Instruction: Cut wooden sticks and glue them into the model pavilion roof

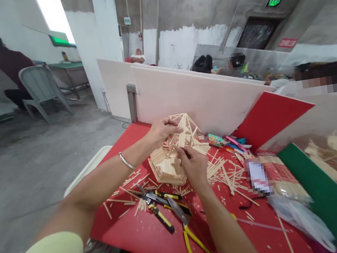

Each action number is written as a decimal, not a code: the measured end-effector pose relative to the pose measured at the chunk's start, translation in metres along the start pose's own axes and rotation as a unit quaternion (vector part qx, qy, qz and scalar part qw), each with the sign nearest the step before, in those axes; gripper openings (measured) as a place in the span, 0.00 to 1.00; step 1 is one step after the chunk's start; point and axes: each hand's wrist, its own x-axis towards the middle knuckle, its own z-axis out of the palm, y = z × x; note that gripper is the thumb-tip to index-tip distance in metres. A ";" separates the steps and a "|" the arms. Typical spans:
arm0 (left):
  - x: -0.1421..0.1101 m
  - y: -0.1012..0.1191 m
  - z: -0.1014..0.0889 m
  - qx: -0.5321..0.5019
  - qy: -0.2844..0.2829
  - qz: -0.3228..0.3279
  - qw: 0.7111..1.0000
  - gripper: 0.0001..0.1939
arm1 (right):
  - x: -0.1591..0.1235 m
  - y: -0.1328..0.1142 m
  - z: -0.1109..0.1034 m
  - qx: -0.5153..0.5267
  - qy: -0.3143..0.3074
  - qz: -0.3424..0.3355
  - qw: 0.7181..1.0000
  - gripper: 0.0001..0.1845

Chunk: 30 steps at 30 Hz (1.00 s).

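A small roof-shaped frame of pale wooden sticks [190, 128] stands at the far side of the red table, tapering to a peak. My left hand [163, 130] reaches across with thumb and fingers pinched on its slatted near side. Lower down, my right hand [194, 165] is closed in a pinch at the frame's bottom edge; whatever lies between those fingertips is too small to make out. Below the hands sits a stepped, many-sided wooden stick base [170, 170], partly covered by my right hand. Whether frame and base are joined cannot be seen.
Loose sticks [226, 173] litter the red table [122, 224]. Pliers [159, 216] and yellow-handled scissors [187, 229] lie near me. A phone [258, 176], a plastic bag [302, 216] and a green board [320, 192] are at right. A white partition [189, 94] rises behind.
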 end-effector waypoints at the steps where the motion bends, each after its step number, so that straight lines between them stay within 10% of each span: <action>1: 0.000 0.000 0.000 -0.001 0.000 0.003 1.000 0.15 | 0.000 0.000 0.000 0.000 0.000 0.001 1.000 0.23; 30: -0.004 0.000 -0.004 -0.010 -0.016 -0.005 1.000 0.16 | -0.002 0.001 0.001 -0.003 0.001 0.003 1.000 0.23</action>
